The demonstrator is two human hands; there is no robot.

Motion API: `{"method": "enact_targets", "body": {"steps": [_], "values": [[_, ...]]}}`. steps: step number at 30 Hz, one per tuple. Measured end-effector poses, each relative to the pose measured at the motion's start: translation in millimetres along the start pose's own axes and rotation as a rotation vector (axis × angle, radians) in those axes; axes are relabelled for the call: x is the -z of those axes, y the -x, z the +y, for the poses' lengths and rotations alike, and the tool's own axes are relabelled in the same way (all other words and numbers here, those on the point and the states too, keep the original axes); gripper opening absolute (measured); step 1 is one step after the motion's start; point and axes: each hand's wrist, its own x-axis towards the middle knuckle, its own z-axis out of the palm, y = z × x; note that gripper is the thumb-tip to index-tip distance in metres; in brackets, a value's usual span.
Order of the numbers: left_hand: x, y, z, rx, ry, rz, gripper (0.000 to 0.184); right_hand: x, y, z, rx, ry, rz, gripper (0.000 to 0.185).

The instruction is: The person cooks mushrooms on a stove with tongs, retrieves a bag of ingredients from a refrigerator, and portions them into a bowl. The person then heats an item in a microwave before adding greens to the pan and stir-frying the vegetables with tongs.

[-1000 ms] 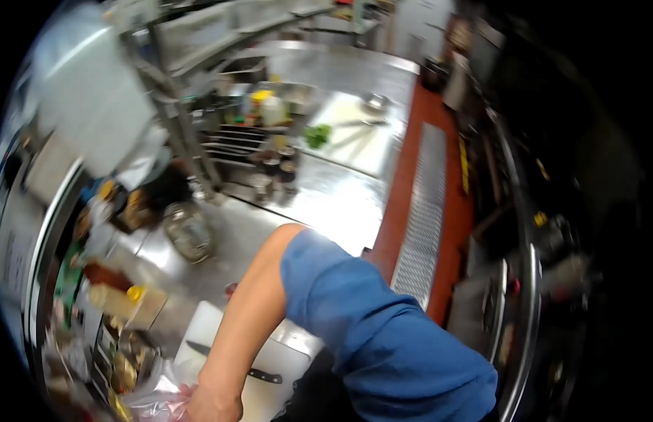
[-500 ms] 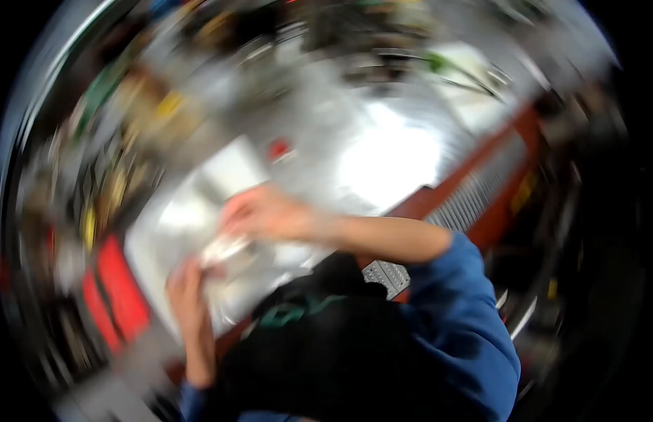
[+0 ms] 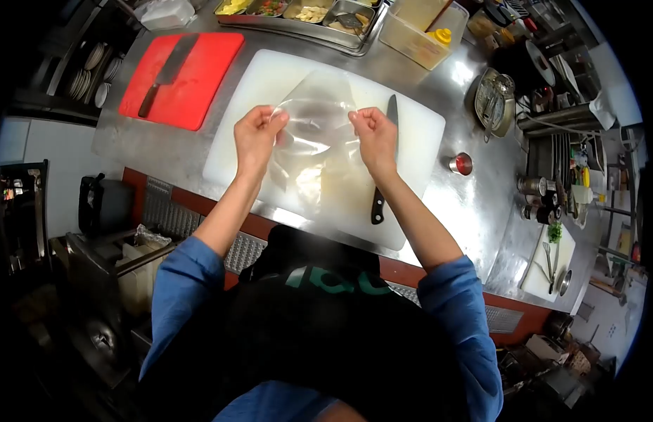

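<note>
A clear plastic bag (image 3: 314,151) is stretched between my two hands, its upper part spread wide. My left hand (image 3: 256,138) pinches one side of it between thumb and fingers. On the opposite side, my right hand (image 3: 375,138) grips the edge in the same way. Both hands are over a white cutting board (image 3: 235,141), which shows through the plastic. A black-handled kitchen knife (image 3: 378,205) lies on the board, partly covered by my right hand and forearm. Whether the bag holds anything cannot be made out.
Left of the white board, a cleaver (image 3: 173,65) lies on a red cutting board (image 3: 200,98). Food trays (image 3: 298,28) and a plastic tub (image 3: 404,39) stand behind. To the right are a small metal cup (image 3: 461,164), a metal basin (image 3: 491,105) and a small white board (image 3: 534,280) with utensils.
My hands have moved apart, the right one away from the left, and the plastic is now spread between them. The view has turned and become sharp after a blur.
</note>
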Motion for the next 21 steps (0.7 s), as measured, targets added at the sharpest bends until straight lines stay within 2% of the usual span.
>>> {"method": "enact_targets", "body": {"steps": [2, 4, 5, 6, 7, 8, 10, 11, 12, 14, 15, 18, 19, 20, 21], "values": [[2, -16, 3, -0.02, 0.007, -0.027, 0.014, -14, -17, 14, 0.088, 0.056, 0.121, 0.016], [4, -24, 10, -0.134, -0.13, 0.109, 0.023, -24, -21, 22, 0.076, 0.056, 0.143, 0.015], [8, -27, 7, -0.126, -0.129, 0.104, 0.023, -25, -21, 26, 0.051, 0.128, 0.2, 0.015], [14, -30, 3, -0.118, -0.097, 0.192, 0.026, -28, -22, 27, 0.03, 0.197, 0.254, 0.014], [19, -33, -1, -0.114, -0.065, 0.282, 0.029, -27, -23, 29, 0.029, 0.199, 0.255, 0.014], [24, -34, -3, -0.113, -0.066, 0.28, 0.029, -24, -23, 32, 0.02, 0.172, 0.262, 0.014], [33, -33, -10, 0.165, -0.007, 0.23, 0.038, -18, -23, 36, 0.01, 0.142, 0.274, 0.014], [42, -43, -39, 0.192, -0.023, 0.129, 0.052, -14, -22, 36, -0.045, 0.151, 0.257, 0.014], [40, -42, -32, 0.193, -0.015, 0.129, 0.052, -11, -20, 36, -0.095, 0.166, 0.236, 0.015], [38, -42, -17, 0.513, -0.006, -0.14, 0.066, -5, -19, 36, -0.081, 0.182, 0.207, 0.016], [37, -44, -8, 0.584, -0.017, -0.261, 0.077, -1, -19, 33, -0.122, 0.182, 0.126, 0.015], [29, -52, -29, 0.564, 0.018, -0.314, 0.082, -4, -15, 23, -0.229, 0.105, 0.011, 0.018], [28, -55, -31, 0.624, 0.002, -0.399, 0.081, -5, -13, 17, -0.303, 0.046, -0.014, 0.021], [28, -57, -33, 0.619, -0.001, -0.399, 0.081, -4, -12, 22, -0.298, 0.043, -0.013, 0.021], [29, -58, -36, 0.619, 0.049, -0.486, 0.076, -3, -11, 32, -0.377, -0.07, -0.045, 0.024]]}}
